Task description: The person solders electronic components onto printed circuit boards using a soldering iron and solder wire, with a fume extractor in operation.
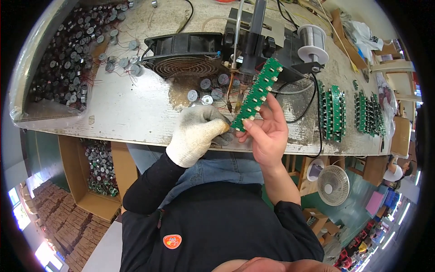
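Long green circuit-board strip (257,93), tilted, small components along edges.

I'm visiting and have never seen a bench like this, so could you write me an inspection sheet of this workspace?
Surface: worn, stained pale worktable.
Job's things: long green circuit board strip under a mounted soldering iron.
Clutter: small round metal parts, black round-grille fan, solder wire spool, stacks of green boards.
Grippers: left hand in a white knit glove, at the strip's lower end; bare right hand holds the strip.
Cables: black cable across the table.
Surroundings: cardboard box of parts, white floor fan.
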The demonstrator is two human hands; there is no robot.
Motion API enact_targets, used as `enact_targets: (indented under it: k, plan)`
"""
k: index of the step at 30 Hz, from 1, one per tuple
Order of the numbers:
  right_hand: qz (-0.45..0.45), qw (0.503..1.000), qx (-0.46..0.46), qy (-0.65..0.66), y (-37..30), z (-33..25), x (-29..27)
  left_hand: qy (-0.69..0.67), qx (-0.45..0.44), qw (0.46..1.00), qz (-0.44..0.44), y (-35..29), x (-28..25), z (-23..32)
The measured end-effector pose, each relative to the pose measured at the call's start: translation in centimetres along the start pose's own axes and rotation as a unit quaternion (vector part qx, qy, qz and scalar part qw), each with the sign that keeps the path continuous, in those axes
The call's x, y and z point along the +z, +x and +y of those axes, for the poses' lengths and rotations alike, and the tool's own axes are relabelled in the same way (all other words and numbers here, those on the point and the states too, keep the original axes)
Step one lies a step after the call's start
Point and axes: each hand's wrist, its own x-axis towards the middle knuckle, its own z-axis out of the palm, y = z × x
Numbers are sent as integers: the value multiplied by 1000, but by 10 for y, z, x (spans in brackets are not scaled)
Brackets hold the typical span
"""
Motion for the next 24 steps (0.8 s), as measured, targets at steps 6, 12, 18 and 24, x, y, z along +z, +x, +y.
enact_targets:
  k: [6,12,18,24]
  plan:
    - [1,1000,2,9,-1,0,0,-19,14,1000,4,-1,1,0]
    - [18,1000,15,0,-4,2,-2,-118,-43,992,3,-7,1,-2]
    - [-3,989,145,33,-36,-19,-18,304,128,943,-43,-55,-2,0]
    - [-9,985,163,62,-88,-35,-28,474,441,755,106,-70,20,-28]
